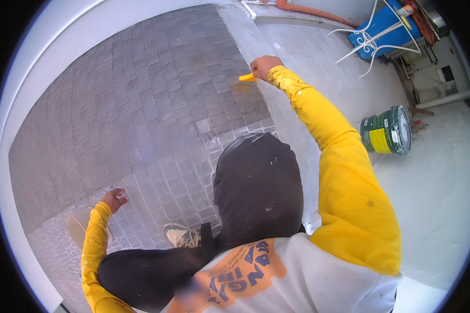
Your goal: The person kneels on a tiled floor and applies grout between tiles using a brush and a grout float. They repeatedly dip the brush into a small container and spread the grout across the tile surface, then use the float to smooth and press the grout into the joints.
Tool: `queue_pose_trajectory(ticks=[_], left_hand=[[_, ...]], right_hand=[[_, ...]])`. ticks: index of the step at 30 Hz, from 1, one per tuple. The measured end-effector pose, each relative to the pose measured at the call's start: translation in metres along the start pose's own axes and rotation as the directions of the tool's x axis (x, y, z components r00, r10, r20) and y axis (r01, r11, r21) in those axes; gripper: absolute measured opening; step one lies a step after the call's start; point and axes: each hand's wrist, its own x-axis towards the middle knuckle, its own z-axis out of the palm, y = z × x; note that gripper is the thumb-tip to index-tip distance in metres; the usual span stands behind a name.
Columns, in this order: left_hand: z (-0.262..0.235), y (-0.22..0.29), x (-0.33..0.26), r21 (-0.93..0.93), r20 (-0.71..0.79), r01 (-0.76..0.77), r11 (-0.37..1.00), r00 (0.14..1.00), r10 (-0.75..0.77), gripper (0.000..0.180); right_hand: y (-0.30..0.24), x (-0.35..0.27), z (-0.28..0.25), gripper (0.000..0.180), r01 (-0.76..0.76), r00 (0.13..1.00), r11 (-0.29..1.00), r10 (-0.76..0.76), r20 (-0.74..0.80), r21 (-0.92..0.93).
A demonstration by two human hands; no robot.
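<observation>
a person in yellow sleeves works a gray stone-tile wall [141,104]: the right hand [263,66], at one o'clock, has its fingers curled shut around a yellow-handled tool [247,77] pressed to the tiles; the left hand [115,199], at eight o'clock, rests near the wall, finger state unclear. steady, even pressure along the joints looks wise. a green paint can [386,130] stands at three o'clock.
</observation>
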Motion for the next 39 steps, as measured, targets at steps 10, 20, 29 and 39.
queue_pose_trajectory(ticks=[10, 20, 29, 39], left_hand=[[-0.039, 0.012, -0.021, 0.164, -0.037, 0.216, 0.963, 0.976, -0.212, 0.052], [-0.051, 0.045, -0.011, 0.106, 0.021, 0.186, 0.977, 0.982, -0.189, 0.052], [-0.052, 0.029, -0.009, 0.154, -0.027, 0.212, 0.965, 0.977, -0.210, 0.052], [-0.052, 0.027, -0.024, 0.164, -0.060, 0.267, 0.950, 0.964, -0.261, 0.053]], right_hand=[[0.028, -0.003, -0.009, 0.020, 0.032, 0.995, 0.999, -0.029, 0.100, -0.026], [0.042, -0.004, -0.018, 0.021, -0.014, 0.993, 1.000, 0.012, 0.117, 0.017], [0.038, 0.033, 0.019, 0.022, 0.143, 0.963, 0.986, -0.120, 0.241, -0.080], [0.011, 0.110, 0.013, 0.019, 0.067, 0.967, 0.995, -0.082, -0.241, -0.067]])
